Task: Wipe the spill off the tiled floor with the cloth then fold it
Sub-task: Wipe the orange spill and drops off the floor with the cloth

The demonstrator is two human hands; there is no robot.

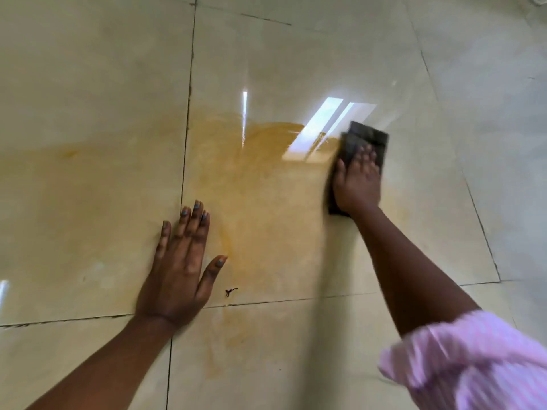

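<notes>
We start with the floor (88,84): glossy cream tiles with dark grout lines, bright window light mirrored near the middle. Across the central tile lies the spill (260,179), a wide amber film reaching from the left grout line to the cloth, with a fainter streak on the tile to the left and a pale trail running toward us over the near grout line.

Our left hand (180,267) lies flat on the floor at the spill's near-left edge, fingers straight, holding nothing; it seems to be bracing us. Our right hand (356,180) presses the dark cloth (367,137) against the tile at the spill's right edge, fingers spread on top, a flat press and no pinch. The cloth looks bunched or doubled over, and motion blur hides its exact shape. A pink sleeve (473,359) sits pushed up on the right arm.

We judge the wiping barely begun. The cloth is small against the wet area, so it may soak through and merely smear the liquid outward. The bracing thumb sits at the wet edge and could slip on the glossy tile.

A small dark thread (230,291) lies near the left thumb.
</notes>
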